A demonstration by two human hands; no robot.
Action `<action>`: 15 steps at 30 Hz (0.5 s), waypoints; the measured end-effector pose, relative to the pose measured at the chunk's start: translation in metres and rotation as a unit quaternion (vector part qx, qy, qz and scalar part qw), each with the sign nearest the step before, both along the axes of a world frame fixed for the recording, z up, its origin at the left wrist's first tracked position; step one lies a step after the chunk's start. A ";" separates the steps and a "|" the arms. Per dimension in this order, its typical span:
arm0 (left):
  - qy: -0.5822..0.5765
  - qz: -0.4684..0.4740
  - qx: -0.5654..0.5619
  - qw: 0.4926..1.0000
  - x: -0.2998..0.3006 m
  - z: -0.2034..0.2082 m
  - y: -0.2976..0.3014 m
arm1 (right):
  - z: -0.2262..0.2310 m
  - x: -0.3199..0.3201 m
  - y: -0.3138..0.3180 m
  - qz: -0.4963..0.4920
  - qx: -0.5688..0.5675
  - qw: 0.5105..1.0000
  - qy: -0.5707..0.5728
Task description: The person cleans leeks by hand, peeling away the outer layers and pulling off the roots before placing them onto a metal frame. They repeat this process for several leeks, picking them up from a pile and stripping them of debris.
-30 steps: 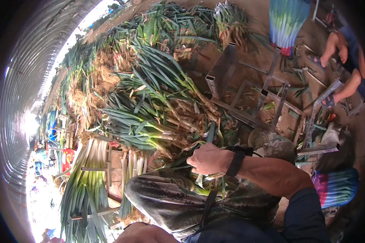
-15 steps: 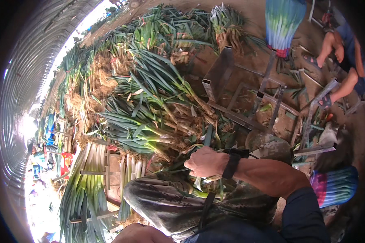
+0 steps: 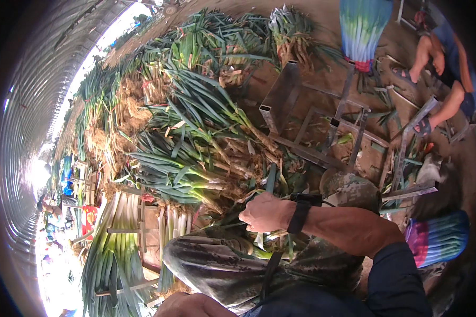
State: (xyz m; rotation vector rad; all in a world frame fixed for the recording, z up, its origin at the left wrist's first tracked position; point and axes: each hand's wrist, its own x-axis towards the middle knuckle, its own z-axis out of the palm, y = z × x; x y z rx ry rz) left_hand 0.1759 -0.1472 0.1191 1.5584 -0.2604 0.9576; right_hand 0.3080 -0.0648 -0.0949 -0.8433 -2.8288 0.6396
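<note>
I am looking into a farm packing shed under an arched greenhouse roof (image 3: 31, 105). Heaps of green onions (image 3: 195, 137) with soil on their roots cover the dirt floor (image 3: 322, 31), beside metal bundling frames (image 3: 349, 132) and tied bundles (image 3: 362, 31).

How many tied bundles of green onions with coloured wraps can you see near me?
2. One bundle stands at the top right with a red band at its base; another bundle lies low on the right beside my right forearm. Others may be hidden among the loose piles.
</note>
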 end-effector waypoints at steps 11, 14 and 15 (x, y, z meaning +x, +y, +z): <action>0.046 0.029 0.031 0.998 -0.004 0.009 -0.005 | 0.005 0.000 0.000 0.001 0.002 1.000 -0.018; -0.029 0.070 0.015 0.997 0.007 0.003 -0.011 | 0.004 0.001 -0.002 -0.006 0.008 1.000 -0.001; -0.054 0.084 0.010 0.995 0.008 0.002 -0.012 | 0.004 0.002 -0.003 -0.013 0.017 1.000 0.010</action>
